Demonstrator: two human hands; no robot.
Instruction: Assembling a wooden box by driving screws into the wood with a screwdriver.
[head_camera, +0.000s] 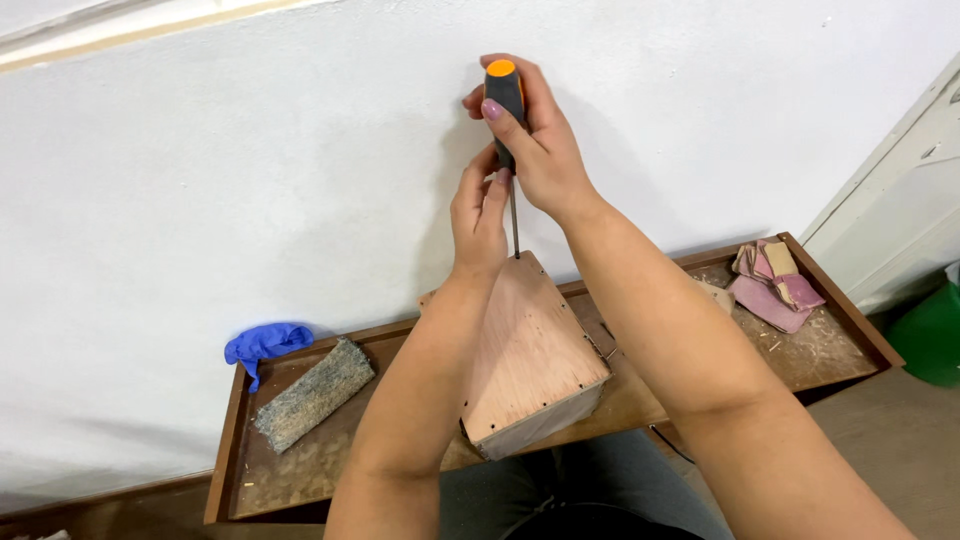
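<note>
Plywood box (530, 350), tilted, standing on the tray-like wooden bench (820, 350) w/ one corner raised toward the wall; all positions given rel. to this box. Above its upper corner: my right hand (535, 135), fingers wrapped round the grey-and-orange handle of a screwdriver (505, 95), held upright, shaft running down to the box's top edge. Just below that, my left hand (480, 215), fingertips pressed together, pinching the shaft near the handle. Left of box: rough grey sanding block (312, 393) lying flat on the bench; beyond it, at the wall, a crumpled blue glove (265, 342). Right of box, well apart: heap of pink and tan sandpaper scraps (775, 280). Sawdust scattered across bench surface.
</note>
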